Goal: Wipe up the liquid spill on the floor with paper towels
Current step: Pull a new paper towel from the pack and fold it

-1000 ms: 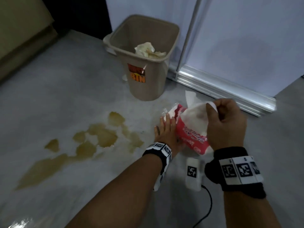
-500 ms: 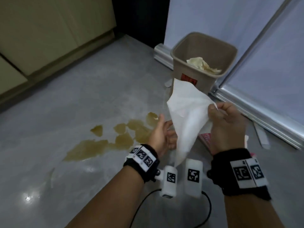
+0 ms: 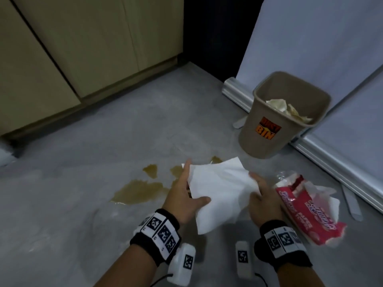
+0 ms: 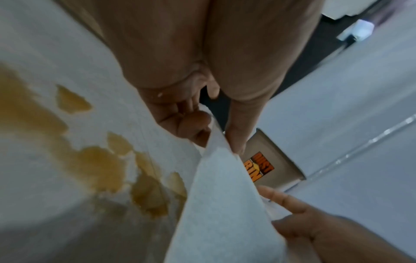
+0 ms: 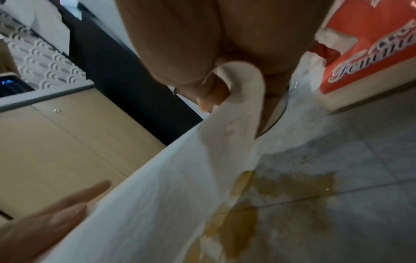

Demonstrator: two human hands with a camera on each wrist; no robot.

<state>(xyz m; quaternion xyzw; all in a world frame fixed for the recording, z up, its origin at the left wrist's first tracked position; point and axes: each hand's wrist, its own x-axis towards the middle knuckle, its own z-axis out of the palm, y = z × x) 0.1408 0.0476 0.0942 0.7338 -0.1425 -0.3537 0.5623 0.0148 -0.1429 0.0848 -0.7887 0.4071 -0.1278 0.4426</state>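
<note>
Floor [image 3: 87,204] | both hands pinch paper towel [image 3: 219,189] (fingers curled)

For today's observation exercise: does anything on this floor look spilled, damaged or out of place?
Yes. A yellow-brown liquid spill lies in patches on the grey floor, not yet wiped. The red paper towel pack lies torn open beside the dust bin.

Bare floor [image 3: 87,183] lies open at nine o'clock of the spill [image 3: 141,191]; the bin [image 3: 275,125] (at one o'clock) and towel pack [image 3: 306,208] crowd the right.
</note>
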